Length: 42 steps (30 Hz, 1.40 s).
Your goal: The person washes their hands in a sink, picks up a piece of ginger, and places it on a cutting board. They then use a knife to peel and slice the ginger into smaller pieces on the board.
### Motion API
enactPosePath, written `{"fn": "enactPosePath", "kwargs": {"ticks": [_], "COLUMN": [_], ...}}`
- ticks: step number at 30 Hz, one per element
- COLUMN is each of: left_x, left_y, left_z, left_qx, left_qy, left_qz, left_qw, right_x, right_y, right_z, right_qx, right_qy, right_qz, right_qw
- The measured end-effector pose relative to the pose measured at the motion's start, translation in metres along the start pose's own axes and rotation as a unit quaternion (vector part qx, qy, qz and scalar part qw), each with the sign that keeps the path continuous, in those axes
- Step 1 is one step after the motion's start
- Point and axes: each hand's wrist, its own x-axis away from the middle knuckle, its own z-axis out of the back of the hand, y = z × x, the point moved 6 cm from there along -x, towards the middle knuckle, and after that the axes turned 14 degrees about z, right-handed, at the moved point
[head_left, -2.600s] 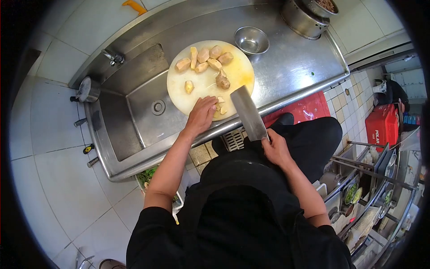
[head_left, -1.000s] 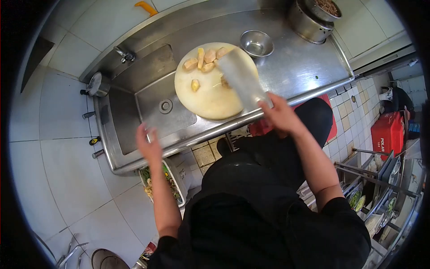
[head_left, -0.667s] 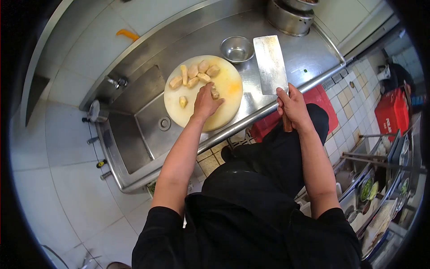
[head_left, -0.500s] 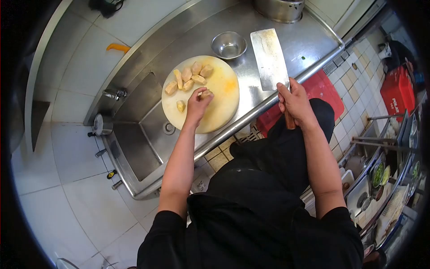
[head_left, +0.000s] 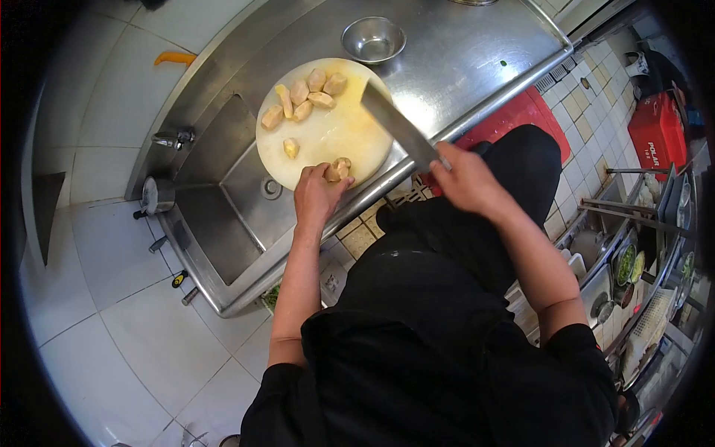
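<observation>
—Starting with the head view, what does your left hand (head_left: 319,195) have?

—I've got a knobbly root piece (head_left: 342,167) pinched between thumb and fingers, on the side of the round cutting board (head_left: 356,143) nearest me.

—And your right hand (head_left: 468,180)?

—It's wrapped firmly around a cleaver (head_left: 401,128). I see that nearly edge-on, reaching over the right side of the board, apart from the root piece.

—What else is on there?

—Seven peeled pieces (head_left: 299,92) bunched toward the far side, and a lone yellowish piece (head_left: 290,147) between them and my left hand.

—Around the board?

—A metal bowl (head_left: 374,48) just beyond it on the steel counter (head_left: 465,59), and the sink (head_left: 212,231) to its left.
</observation>
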Motion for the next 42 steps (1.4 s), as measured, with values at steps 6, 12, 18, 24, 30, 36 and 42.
{"fn": "enactPosePath", "kwargs": {"ticks": [6, 12, 18, 24, 30, 36, 42], "left_x": [-0.007, -0.009, -0.014, -0.024, -0.032, -0.037, -0.041], "left_y": [0.008, 0.009, 0.006, 0.007, 0.005, 0.001, -0.014], "left_z": [0.007, 0.005, 0.003, 0.005, 0.006, 0.003, -0.005], "left_qx": [-0.028, -0.010, 0.043, 0.096, 0.079, 0.102, 0.142], "left_qy": [0.027, 0.004, -0.012, -0.037, -0.083, -0.091, -0.105], "left_qz": [-0.051, -0.126, -0.046, -0.002, 0.020, 0.023, 0.012], "left_qw": [0.998, 0.992, 0.998, 0.995, 0.993, 0.990, 0.984], "right_x": [0.012, 0.017, 0.020, 0.016, 0.010, -0.006, -0.037], "right_y": [-0.024, -0.039, -0.052, -0.053, -0.049, -0.044, -0.035], "right_z": [-0.060, -0.083, -0.083, -0.084, -0.092, -0.096, -0.097], "right_qx": [0.027, 0.069, 0.114, 0.119, 0.113, 0.105, 0.057], "right_qy": [-0.083, -0.095, -0.099, -0.117, -0.122, -0.139, -0.167], "right_qz": [-0.009, 0.016, 0.033, 0.033, 0.038, 0.029, 0.014], "right_qw": [0.996, 0.993, 0.988, 0.985, 0.985, 0.984, 0.984]}}
